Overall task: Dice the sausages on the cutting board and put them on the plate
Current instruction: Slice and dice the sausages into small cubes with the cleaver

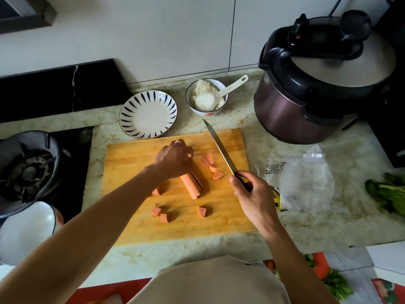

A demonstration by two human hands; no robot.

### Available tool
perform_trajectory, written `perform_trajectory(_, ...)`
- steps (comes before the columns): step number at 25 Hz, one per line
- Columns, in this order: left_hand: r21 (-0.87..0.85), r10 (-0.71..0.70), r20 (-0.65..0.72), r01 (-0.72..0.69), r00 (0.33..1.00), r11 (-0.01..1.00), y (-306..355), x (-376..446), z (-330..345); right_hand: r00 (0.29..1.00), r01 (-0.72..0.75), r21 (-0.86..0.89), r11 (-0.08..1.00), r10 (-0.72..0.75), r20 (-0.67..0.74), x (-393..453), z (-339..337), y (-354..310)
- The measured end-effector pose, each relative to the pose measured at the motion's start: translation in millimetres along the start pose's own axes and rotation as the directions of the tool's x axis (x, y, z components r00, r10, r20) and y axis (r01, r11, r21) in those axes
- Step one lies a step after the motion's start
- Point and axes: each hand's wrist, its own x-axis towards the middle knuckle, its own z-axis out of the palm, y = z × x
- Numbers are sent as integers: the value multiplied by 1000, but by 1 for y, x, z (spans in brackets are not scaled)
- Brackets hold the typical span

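Note:
On the wooden cutting board (135, 207) lie pink sausage strips (191, 185), cut lengthwise and bunched together. My left hand (175, 159) holds down their far end with curled fingers. Several diced sausage pieces (210, 165) sit to the right of the strips, with more pieces (160, 214) near the board's front. My right hand (252, 194) grips the black handle of a knife (219, 148), whose blade points away over the board, right of the strips. Just beyond the board stands the white plate (148, 114) with blue dashes, nothing on it.
A bowl of rice (206, 97) with a white spoon stands behind the board. A pressure cooker (317, 84) fills the right rear. A plastic bag (304, 183) and leafy greens (388, 194) lie right. A gas stove (30, 172) and a white bowl (26, 231) are left.

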Motion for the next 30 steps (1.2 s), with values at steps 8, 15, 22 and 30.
perform_trajectory(8, -201, -473, -12, 461, 881, 864, 25, -5, 27, 999, 26, 2, 1000, -26, 32, -7, 2, -4)
perform_trajectory(15, -252, -465, -36, 442, 884, 861, 26, -20, 33, 999, 50, -21, 999, -50, 15, -8, -1, -6)
perform_trajectory(22, -332, -586, 50, 567, 809, 754, 53, -18, 42, 999, 46, -8, 999, -45, 29, -13, -4, -5)
perform_trajectory(30, -129, -157, -95, 145, 983, 981, 16, -68, 56, 989, 0, 45, 999, -6, 150, -7, -3, -1)
